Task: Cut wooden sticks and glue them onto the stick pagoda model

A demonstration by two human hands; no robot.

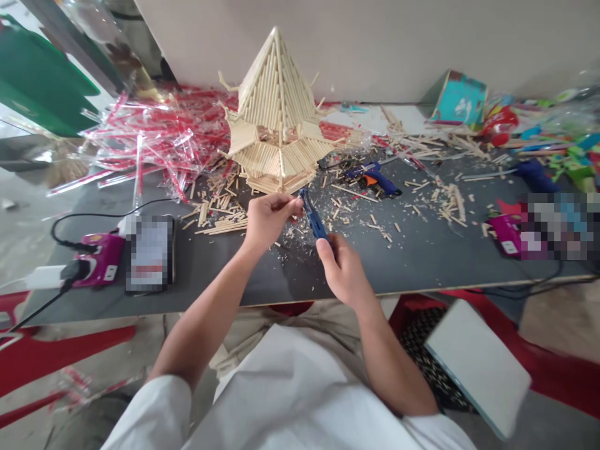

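My right hand (344, 265) is closed round a slim blue hand tool (315, 215), whose exact kind I cannot make out. The tool's far end meets the fingertips of my left hand (269, 219). Those fingers are pinched together, and whatever they hold is too small or hidden to name. Just beyond both hands stands a pagoda-like model (279, 94) built of pale wooden sticks, with a tall pointed roof over a flared lower tier. Short cut sticks (225, 228) and crumbs lie around my hands on the dark tabletop (281, 275).
Red-and-clear plastic wrappers (173, 137) pile up at the back left. A phone (150, 253) and a purple power socket block (99, 259) lie at the left. A blue glue gun (375, 178) rests right of the model. Another purple block (506, 234) sits near the right edge.
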